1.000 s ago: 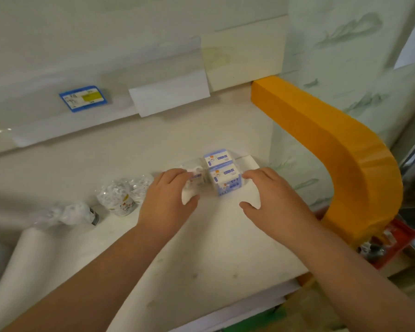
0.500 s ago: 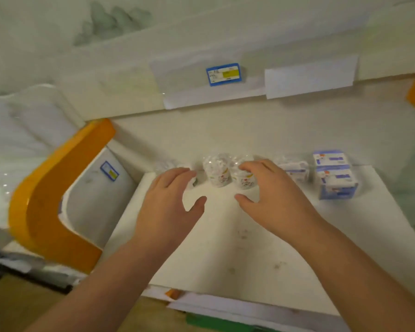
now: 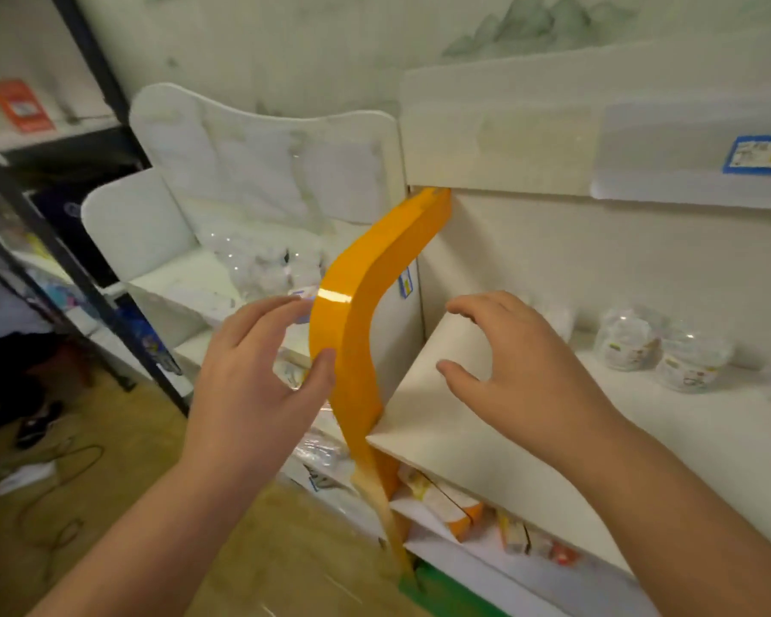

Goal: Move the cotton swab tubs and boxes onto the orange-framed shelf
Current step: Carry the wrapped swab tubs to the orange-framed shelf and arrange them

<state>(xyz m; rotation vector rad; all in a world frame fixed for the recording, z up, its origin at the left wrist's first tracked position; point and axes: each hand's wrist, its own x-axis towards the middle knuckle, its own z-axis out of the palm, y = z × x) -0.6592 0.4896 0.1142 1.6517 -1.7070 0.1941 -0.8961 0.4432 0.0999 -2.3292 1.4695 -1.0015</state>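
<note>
Orange shelf frame [image 3: 357, 313] between empty hands; blue price label [image 3: 759, 154] unreadable.

Glossy orange frame [image 3: 352, 313], white shelf [image 3: 708, 438], blue-yellow label [image 3: 759, 154].

Surface: we note a white shelf board [image 3: 708, 438] with orange side frame [image 3: 357, 305] | on it: two clear cotton swab tubs [image 3: 659, 354] side by side near the back wall | lower shelf [image 3: 486, 545]: orange-white boxes [image 3: 446, 505].
</note>
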